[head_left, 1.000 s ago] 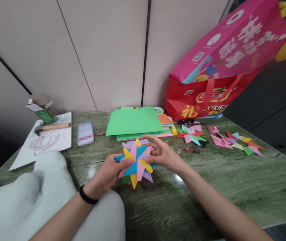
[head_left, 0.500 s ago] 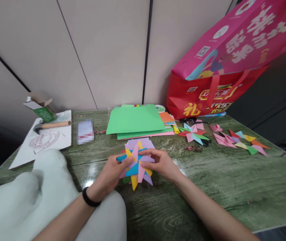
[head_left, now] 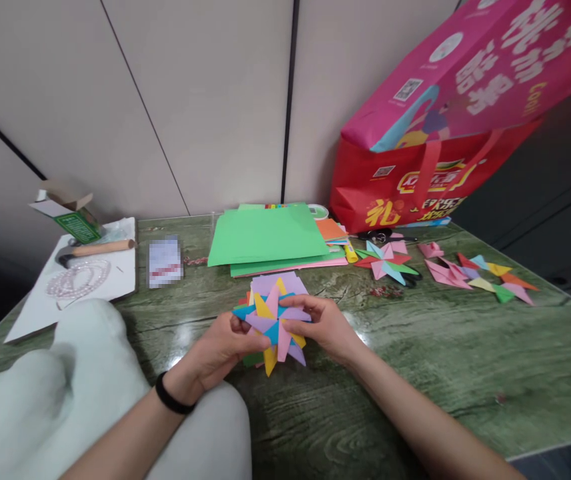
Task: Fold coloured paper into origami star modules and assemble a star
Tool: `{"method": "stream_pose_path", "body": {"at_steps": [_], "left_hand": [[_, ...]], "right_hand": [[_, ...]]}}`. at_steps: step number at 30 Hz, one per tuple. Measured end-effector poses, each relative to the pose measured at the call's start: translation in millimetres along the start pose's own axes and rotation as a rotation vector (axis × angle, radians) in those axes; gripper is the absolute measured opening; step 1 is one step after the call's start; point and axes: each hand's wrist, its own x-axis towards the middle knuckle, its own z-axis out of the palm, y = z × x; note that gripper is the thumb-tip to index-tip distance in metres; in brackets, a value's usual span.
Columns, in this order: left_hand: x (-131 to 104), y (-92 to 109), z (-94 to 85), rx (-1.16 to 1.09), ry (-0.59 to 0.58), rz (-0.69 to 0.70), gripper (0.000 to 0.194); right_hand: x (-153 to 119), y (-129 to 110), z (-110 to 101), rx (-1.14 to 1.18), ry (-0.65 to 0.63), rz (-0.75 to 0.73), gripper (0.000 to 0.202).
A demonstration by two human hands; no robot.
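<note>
Between my two hands is an origami star (head_left: 278, 321) with pointed arms in blue, yellow, pink and lilac paper. My left hand (head_left: 230, 340) grips its left side, thumb on the front near the lower blue part and fingers behind. On the right side, my right hand (head_left: 323, 325) pinches a lilac arm between thumb and fingers. Behind the star lies a stack of lilac paper (head_left: 285, 283), partly covered by it. Another many-coloured paper star (head_left: 385, 262) rests on the table to the right, over black-handled scissors (head_left: 410, 273).
Green card sheets (head_left: 270, 237) lie at the back, with a yellow glue stick (head_left: 350, 252) beside them. Red and pink bags (head_left: 360, 193) stand back right. Folded pink pieces (head_left: 445, 273) and a paper ring (head_left: 503, 277) lie right. A hammer (head_left: 100, 249) and beads (head_left: 78, 280) sit left.
My left thumb has moved down the star's front, from the upper left arms to the lower blue part. My right hand keeps its pinch. The view has shifted slightly.
</note>
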Motion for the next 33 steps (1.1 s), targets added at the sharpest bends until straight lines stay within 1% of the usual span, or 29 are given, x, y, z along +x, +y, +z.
{"method": "stream_pose_path", "body": {"at_steps": [2,4,6,9,12,16,22,25,29,33], "left_hand": [[-0.5,0.0,1.5,0.020,0.005,0.011,0.032],[-1.2,0.7,3.9,0.043,0.044,0.025,0.034],[-1.8,1.7,6.0,0.063,0.082,0.038,0.029],[-1.9,2.5,6.6,0.096,0.094,0.051,0.021],[-1.3,1.1,3.9,0.125,0.104,0.065,0.022],[-0.8,-1.0,1.2,0.131,0.118,0.081,0.023],[0.8,-2.1,4.0,0.100,0.116,0.080,0.023],[2.8,-5.0,4.1,0.088,0.147,0.104,0.032],[4.5,-8.7,2.9,0.119,0.201,0.124,0.040],[4.7,-9.4,2.2,0.126,0.168,0.149,0.035]], "right_hand": [[-0.4,0.1,1.3,0.006,0.002,0.006,0.034],[-1.1,0.4,3.2,0.010,0.000,0.008,0.034],[-1.7,0.7,5.1,0.020,0.006,0.008,0.035],[-2.2,1.2,6.5,0.030,0.020,0.002,0.036],[-1.5,1.6,6.5,0.022,0.034,-0.033,0.029],[0.1,3.7,6.8,0.057,0.100,-0.043,0.022],[-1.6,7.2,9.8,0.108,0.115,-0.021,0.027],[-3.4,7.1,12.3,0.112,0.133,-0.031,0.033],[-4.9,7.5,15.9,0.071,0.144,-0.034,0.035],[-5.7,7.6,17.3,0.070,0.142,-0.031,0.036]]}}
